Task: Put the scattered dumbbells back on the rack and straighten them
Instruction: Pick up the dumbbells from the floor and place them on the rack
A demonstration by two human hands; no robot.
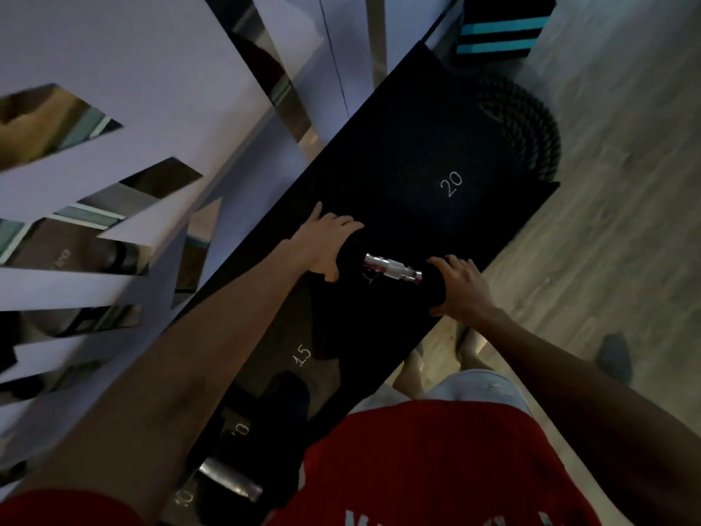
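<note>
A black dumbbell with a chrome handle lies across the black rack shelf, between the painted numbers 15 and 20. My left hand grips its far head and my right hand grips its near head. The heads are dark and hard to tell from the shelf. A second dumbbell with a chrome handle rests lower on the rack near the number 10. The slot marked 20 looks bare.
A white wall with angled mirror strips runs along the left of the rack. A coil of thick black rope lies on the wooden floor beyond the rack. My red shirt fills the bottom.
</note>
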